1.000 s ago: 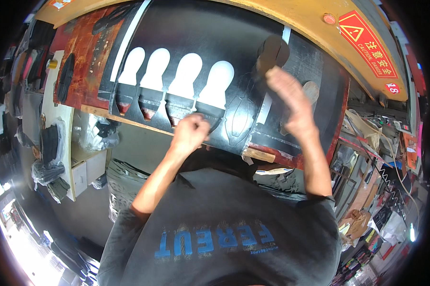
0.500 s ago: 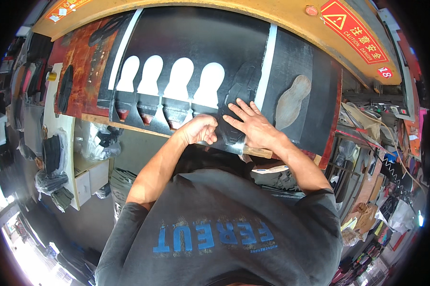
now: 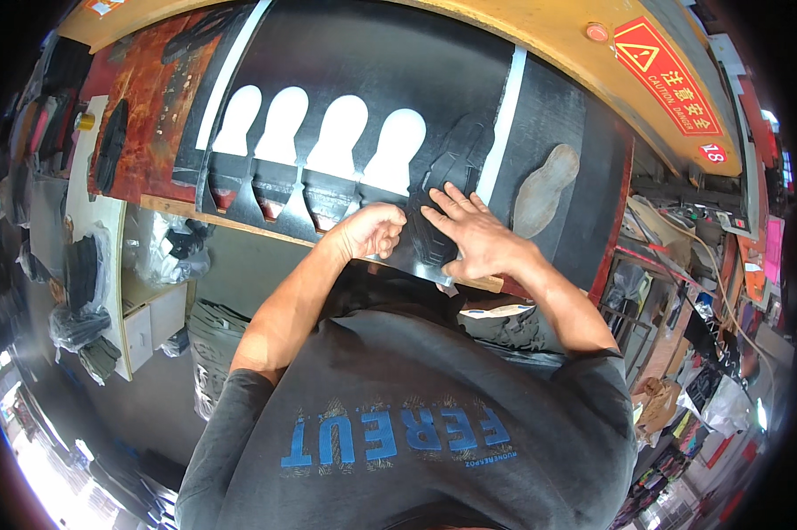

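Observation:
A black sheet (image 3: 372, 62) lies on the bench, with a row of several sole-shaped cutouts (image 3: 343, 132) along its near part that show white. My right hand (image 3: 476, 234) is open, fingers spread over a dark sole-shaped piece (image 3: 443, 181), probably a cutting die, at the row's right end. Its thumb points down toward the bench's near edge. My left hand (image 3: 374, 231) is curled closed at the sheet's near edge, just left of the dark piece. What its fingers hold, if anything, is hidden. Narrow black strips of sheet (image 3: 292, 212) hang between the cutouts.
A worn grey-brown sole shape (image 3: 547, 190) lies on the bench to the right. The yellow machine beam (image 3: 549, 26) with a red warning label (image 3: 668, 75) spans the far side. At left stands a white cabinet (image 3: 147, 340) beside plastic-wrapped bundles. Crowded shelves stand at right.
The view has shifted a little. Both hands stay at nearly the same spots; my right thumb now shows beside the dark piece's near end.

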A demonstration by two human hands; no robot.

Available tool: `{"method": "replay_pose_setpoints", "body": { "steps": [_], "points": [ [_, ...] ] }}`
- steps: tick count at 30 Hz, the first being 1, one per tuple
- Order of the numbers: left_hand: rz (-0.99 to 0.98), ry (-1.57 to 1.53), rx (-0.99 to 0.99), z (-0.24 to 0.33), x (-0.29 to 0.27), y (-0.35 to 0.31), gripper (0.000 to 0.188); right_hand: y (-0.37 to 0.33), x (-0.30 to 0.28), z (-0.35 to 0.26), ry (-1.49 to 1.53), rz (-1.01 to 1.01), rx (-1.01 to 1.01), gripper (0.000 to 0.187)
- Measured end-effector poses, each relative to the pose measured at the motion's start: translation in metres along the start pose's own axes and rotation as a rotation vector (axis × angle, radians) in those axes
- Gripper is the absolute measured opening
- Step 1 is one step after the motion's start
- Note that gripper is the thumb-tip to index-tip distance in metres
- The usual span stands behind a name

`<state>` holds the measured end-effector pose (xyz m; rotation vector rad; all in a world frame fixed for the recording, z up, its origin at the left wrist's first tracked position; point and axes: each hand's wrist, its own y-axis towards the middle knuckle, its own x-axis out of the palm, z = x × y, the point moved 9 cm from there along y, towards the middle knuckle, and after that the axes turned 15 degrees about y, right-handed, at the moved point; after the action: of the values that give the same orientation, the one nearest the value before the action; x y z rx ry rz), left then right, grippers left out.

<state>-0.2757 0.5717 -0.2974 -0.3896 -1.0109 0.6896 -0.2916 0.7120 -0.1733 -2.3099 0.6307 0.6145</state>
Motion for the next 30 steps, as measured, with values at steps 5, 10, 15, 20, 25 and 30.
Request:
{"method": "replay_pose_setpoints", "body": {
  "steps": [5, 10, 15, 20, 25, 30],
  "points": [
    [0.013, 0.018, -0.020, 0.001, -0.002, 0.000, 0.025, 0.001, 0.015, 0.009, -0.225, 0.249, -0.071, 0.098],
    [0.104, 0.098, 0.102, 0.003, 0.006, 0.000, 0.023, 0.000, -0.031, 0.015, 0.067, 0.367, -0.171, 0.070],
    [0.265, 0.352, 0.133, 0.002, 0.012, 0.002, 0.020, -0.108, -0.193, 0.080, 0.424, 1.329, 0.498, 0.065],
    [0.331, 0.452, 0.140, 0.028, 0.021, -0.038, 0.027, -0.133, -0.258, 0.050, 1.078, 1.306, -0.701, 0.040],
    [0.839, 1.282, 0.759, 0.230, -0.003, -0.143, 0.076, -0.031, -0.220, 0.042, 1.284, 1.278, -0.594, 0.035],
    [0.739, 1.985, 0.681, 0.331, -0.023, -0.137, 0.091, 0.128, -0.145, 0.012, 1.824, 0.765, -0.761, 0.057]
  ]
}}
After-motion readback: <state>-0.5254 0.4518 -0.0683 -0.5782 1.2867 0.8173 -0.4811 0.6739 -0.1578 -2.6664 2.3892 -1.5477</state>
